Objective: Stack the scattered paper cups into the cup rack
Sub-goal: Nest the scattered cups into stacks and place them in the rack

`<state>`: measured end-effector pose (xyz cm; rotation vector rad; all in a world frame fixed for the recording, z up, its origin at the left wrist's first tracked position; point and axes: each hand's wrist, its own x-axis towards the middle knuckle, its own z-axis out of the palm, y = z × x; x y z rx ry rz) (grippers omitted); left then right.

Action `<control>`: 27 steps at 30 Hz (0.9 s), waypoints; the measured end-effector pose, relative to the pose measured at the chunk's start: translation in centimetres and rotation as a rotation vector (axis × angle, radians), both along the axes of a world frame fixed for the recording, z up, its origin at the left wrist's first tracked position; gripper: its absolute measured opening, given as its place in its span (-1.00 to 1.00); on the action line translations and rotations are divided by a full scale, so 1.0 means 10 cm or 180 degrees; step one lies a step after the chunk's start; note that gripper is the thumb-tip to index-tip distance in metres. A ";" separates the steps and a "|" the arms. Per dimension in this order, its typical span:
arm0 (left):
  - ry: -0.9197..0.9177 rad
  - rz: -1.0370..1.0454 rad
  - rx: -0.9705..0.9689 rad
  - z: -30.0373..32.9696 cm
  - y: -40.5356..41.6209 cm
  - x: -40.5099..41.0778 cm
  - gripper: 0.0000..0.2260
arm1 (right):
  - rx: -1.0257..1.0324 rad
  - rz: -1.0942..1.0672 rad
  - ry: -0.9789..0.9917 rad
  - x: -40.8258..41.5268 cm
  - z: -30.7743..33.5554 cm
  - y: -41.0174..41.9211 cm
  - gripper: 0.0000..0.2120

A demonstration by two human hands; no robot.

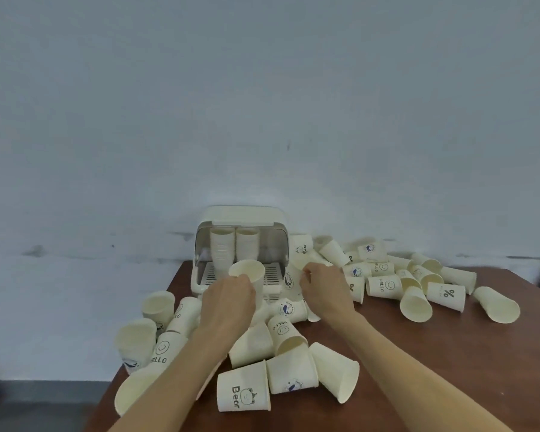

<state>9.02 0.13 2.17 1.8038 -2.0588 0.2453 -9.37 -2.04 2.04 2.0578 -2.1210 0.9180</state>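
Note:
The white cup rack point(243, 214) stands at the table's back edge with its cover raised. Inside it are two stacks of paper cups point(222, 251), side by side at the left. My left hand point(228, 302) grips an upright plain cup point(249, 272) just in front of the rack's slatted tray point(273, 275). My right hand point(325, 289) is at the rack's right side, its fingers curled on a printed cup point(289, 280) there. Several loose cups lie scattered: a "Bear" cup point(243, 391) in front, "HELLO" cups point(384, 285) and a "%" cup point(446, 296) at the right.
The brown wooden table point(449, 369) ends at a slanted left edge, where several cups point(136, 341) crowd close to it. A pale wall rises directly behind the rack. Bare wood shows at the front right.

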 end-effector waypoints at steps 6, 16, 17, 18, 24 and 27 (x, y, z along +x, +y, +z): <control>0.0046 0.0224 0.0011 -0.05 -0.34 0.24 -0.79 | 0.0017 0.0219 0.0180 0.30 -0.05 -0.40 -0.77; 0.0194 0.0494 0.0042 -0.22 -0.98 0.54 -0.81 | 0.0235 0.0331 0.0271 0.69 -0.37 -1.07 -0.74; 0.0263 0.0502 0.0067 -0.25 -1.04 0.55 -0.81 | 0.0275 0.0332 0.0287 0.71 -0.42 -1.10 -0.74; 0.0338 0.0505 0.0104 -0.30 -1.10 0.56 -0.80 | 0.0310 0.0336 0.0306 0.74 -0.47 -1.14 -0.75; 0.0481 0.0535 0.0411 -0.60 -1.37 0.56 -0.79 | 0.0456 0.0371 0.0462 0.81 -0.70 -1.29 -0.76; 0.0520 0.0555 0.0423 -0.70 -1.45 0.56 -0.78 | 0.0462 0.0401 0.0461 0.80 -0.77 -1.36 -0.77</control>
